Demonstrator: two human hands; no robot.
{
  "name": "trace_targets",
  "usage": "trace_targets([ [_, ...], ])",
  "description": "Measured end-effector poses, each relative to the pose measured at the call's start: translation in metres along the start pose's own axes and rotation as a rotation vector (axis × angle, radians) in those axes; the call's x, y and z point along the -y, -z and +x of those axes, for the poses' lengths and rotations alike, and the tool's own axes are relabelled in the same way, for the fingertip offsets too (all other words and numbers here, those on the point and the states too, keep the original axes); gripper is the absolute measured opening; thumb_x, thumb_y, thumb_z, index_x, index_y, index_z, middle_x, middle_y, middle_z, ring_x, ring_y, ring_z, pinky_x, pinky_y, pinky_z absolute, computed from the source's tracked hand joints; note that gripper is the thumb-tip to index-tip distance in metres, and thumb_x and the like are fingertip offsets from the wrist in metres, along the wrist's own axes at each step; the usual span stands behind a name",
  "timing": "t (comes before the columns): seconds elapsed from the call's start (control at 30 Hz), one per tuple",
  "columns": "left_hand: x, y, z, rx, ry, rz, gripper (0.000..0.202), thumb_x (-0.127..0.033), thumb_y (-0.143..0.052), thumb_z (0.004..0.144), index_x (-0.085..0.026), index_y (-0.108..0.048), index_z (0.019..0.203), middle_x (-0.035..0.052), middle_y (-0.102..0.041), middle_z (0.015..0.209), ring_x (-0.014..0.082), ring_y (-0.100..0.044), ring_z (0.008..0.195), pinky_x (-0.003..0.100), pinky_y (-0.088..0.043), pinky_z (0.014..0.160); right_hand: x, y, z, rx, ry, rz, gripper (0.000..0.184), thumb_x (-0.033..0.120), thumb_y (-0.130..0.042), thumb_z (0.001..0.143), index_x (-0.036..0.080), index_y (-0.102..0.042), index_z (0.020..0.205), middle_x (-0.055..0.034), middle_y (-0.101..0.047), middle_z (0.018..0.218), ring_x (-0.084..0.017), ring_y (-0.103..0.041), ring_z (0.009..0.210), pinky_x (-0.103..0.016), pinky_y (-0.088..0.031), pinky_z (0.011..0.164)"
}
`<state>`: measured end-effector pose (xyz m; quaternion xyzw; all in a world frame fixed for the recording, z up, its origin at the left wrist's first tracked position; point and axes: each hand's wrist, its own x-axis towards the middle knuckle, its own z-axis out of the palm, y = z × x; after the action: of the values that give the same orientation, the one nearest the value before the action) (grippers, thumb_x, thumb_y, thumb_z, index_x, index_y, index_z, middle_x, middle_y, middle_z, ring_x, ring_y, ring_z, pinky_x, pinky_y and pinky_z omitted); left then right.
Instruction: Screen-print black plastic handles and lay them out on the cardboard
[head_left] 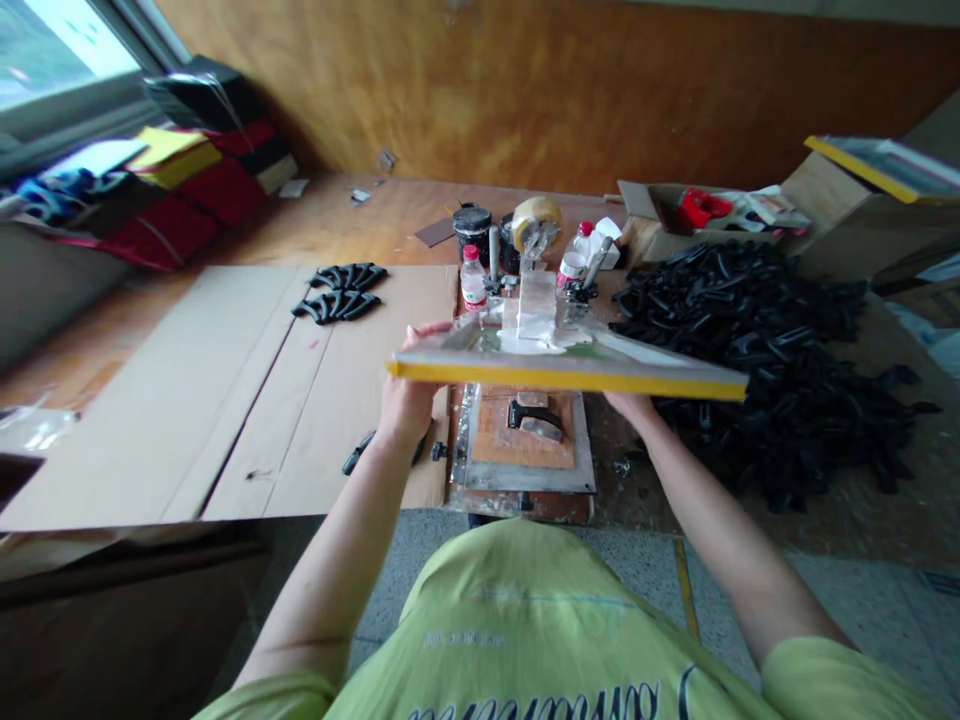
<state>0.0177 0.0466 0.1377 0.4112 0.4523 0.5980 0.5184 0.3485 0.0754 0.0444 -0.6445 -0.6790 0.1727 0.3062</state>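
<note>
Left hand [409, 405] clasps a raised screen-printing frame [570, 377], centre of view, at its nine o'clock; right hand [631, 406] at four, fingers hidden, grip unclear. Best kept level, clear of the curved black handle [536, 412] at six.

left: parts [341, 306] on cardboard [165, 390] | centre: frame [570, 377] above board [491, 440] | right: heap [720, 330] before carton [637, 208] | behind: apparently two tubs [471, 236]

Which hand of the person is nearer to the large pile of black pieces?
Right. The right hand, partly hidden by the yellow-edged frame, is just left of the pile; the left hand is at the frame's opposite end, farther away.
</note>
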Motion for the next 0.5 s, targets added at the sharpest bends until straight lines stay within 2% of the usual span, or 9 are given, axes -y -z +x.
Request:
trace_targets([
  [0.1,-0.018,-0.016,0.031,0.082,-0.035,-0.018,0.054,-0.062,-0.039,0.094,-0.02,-0.053,0.124,0.0082,-0.069,0.1,0.0202,-0.068,0.096,0.032,-0.057,0.073,0.015,-0.039,-0.033,0.191,0.06,-0.175,0.031,0.051,-0.064,0.086,0.02,-0.067,0.083,-0.0071,-0.068,0.09,-0.022,-0.063,0.089,-0.032,-0.047,0.081],
  [0.2,-0.011,-0.019,0.035,0.024,-0.048,-0.046,0.053,-0.062,-0.039,0.095,-0.022,-0.049,0.127,0.0077,-0.07,0.098,0.0194,-0.069,0.092,0.031,-0.057,0.072,0.04,-0.062,-0.049,0.358,0.076,-0.434,0.023,0.04,-0.059,0.093,0.017,-0.065,0.091,-0.013,-0.067,0.104,-0.024,-0.06,0.104,-0.031,-0.044,0.087],
  [0.23,-0.001,-0.019,0.026,-0.019,-0.033,-0.053,0.052,-0.062,-0.041,0.094,-0.022,-0.05,0.126,0.0074,-0.07,0.097,0.0186,-0.07,0.089,0.029,-0.056,0.07,0.048,-0.065,-0.051,0.39,0.046,-0.474,0.022,0.036,-0.055,0.095,0.016,-0.064,0.096,-0.014,-0.067,0.104,-0.024,-0.06,0.104,-0.031,-0.044,0.086],
  [0.3,0.027,-0.019,-0.004,-0.049,0.11,-0.044,0.051,-0.062,-0.048,0.091,-0.02,-0.055,0.12,0.0083,-0.072,0.095,0.0186,-0.07,0.084,0.026,-0.055,0.064,0.061,-0.066,-0.056,0.413,-0.04,-0.479,0.023,0.033,-0.047,0.1,0.014,-0.06,0.105,-0.0143,-0.068,0.101,-0.023,-0.063,0.098,-0.03,-0.044,0.081],
  [0.37,0.06,-0.021,-0.044,0.099,0.457,0.001,0.051,-0.061,-0.059,0.085,-0.016,-0.061,0.11,0.0122,-0.073,0.094,0.0218,-0.071,0.085,0.026,-0.055,0.06,0.075,-0.068,-0.065,0.36,-0.086,-0.423,0.025,0.033,-0.043,0.101,0.014,-0.058,0.109,-0.014,-0.068,0.098,-0.022,-0.064,0.094,-0.03,-0.045,0.079],
  [0.4,0.075,-0.024,-0.064,0.158,0.608,0.006,0.052,-0.061,-0.061,0.084,-0.016,-0.062,0.11,0.0138,-0.073,0.099,0.0235,-0.071,0.09,0.027,-0.056,0.062,0.083,-0.071,-0.071,0.319,-0.066,-0.385,0.025,0.033,-0.044,0.101,0.014,-0.058,0.108,-0.014,-0.068,0.098,-0.023,-0.063,0.094,-0.031,-0.045,0.08],
  [0.43,0.088,-0.026,-0.081,0.16,0.679,-0.019,0.051,-0.061,-0.062,0.083,-0.017,-0.062,0.109,0.0134,-0.073,0.102,0.0235,-0.07,0.093,0.028,-0.057,0.064,0.091,-0.075,-0.078,0.285,-0.01,-0.341,0.023,0.033,-0.046,0.1,0.015,-0.058,0.106,-0.014,-0.068,0.099,-0.023,-0.063,0.096,-0.032,-0.045,0.082],
  [0.5,0.105,-0.028,-0.104,0.061,0.704,-0.109,0.047,-0.06,-0.064,0.082,-0.019,-0.061,0.105,0.0101,-0.072,0.104,0.0206,-0.07,0.093,0.027,-0.057,0.067,0.104,-0.083,-0.09,0.281,0.185,-0.231,0.018,0.031,-0.052,0.098,0.016,-0.06,0.101,-0.0123,-0.067,0.1,-0.023,-0.061,0.1,-0.033,-0.045,0.086],
])
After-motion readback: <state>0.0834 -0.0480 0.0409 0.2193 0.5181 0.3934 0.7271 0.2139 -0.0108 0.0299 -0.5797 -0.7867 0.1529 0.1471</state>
